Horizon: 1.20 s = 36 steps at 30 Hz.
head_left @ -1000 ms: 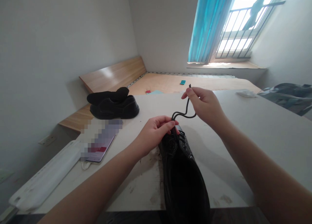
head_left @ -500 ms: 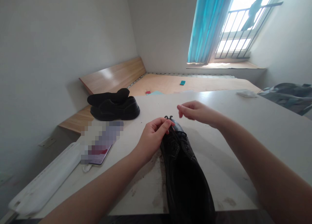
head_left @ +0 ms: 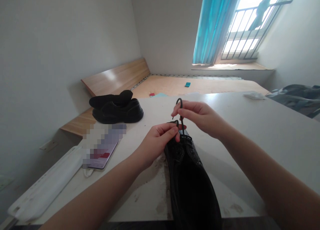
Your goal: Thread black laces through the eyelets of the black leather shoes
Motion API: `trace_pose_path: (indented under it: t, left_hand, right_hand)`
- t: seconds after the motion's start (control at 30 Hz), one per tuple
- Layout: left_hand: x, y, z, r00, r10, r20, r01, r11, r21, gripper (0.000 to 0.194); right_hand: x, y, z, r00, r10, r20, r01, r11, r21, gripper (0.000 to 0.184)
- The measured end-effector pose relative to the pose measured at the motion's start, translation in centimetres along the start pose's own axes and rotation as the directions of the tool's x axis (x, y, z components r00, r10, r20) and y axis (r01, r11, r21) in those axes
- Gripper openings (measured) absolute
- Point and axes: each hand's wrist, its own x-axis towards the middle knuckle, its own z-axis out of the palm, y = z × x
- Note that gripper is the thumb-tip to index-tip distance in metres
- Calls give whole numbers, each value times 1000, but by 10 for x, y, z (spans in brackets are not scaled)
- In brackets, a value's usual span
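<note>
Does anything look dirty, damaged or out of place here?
Yes. Dark smudges mark the white table on both sides of the nearer black shoe, standing out against the pale surface. Blocky pixels also cover part of the phone.

White table [head_left: 270, 130] | laced black shoe [head_left: 193, 186], near edge | left of shoe: phone [head_left: 106, 146], long white object [head_left: 50, 183] | beyond it, left: black footwear [head_left: 117, 110]; right: pale packet [head_left: 254, 95]

On the table [head_left: 265, 123] I have a shoe [head_left: 196, 193] in front, another shoe [head_left: 120, 111] and a phone [head_left: 106, 158] leftward; a bed [head_left: 215, 85] lies behind.
</note>
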Motion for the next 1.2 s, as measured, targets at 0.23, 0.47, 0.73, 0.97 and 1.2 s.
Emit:
trace_pose_path:
  t: [0.23, 0.47, 0.73, 0.97, 1.2]
  left_hand:
    - [-3, -2, 0, 998, -48, 37, 48, 999, -5, 23]
    - [0, -4, 2, 995, -30, -94, 24, 998, -62, 39]
    - [1, -10, -3, 986, 19, -163, -46, 985, -166, 21]
    - [-4, 0, -2, 969, 207, -133, -206, 978, 16, 19]
    - [-8, -1, -4, 899, 432, -71, -383, 854, 352, 29]
  right_hand:
    - [0, 6, 20, 998, 4, 63, 5, 990, -144, 32]
    - [-7, -6, -20, 949, 228, 217, -130, 911, -392, 45]
    - [-10, -8, -16, 856, 379, 353, -253, 901, -352, 31]
    - [-8, 1, -8, 900, 343, 269, -278, 927, -253, 34]
    - [-8, 2, -1, 915, 326, 237, -290, 941, -174, 25]
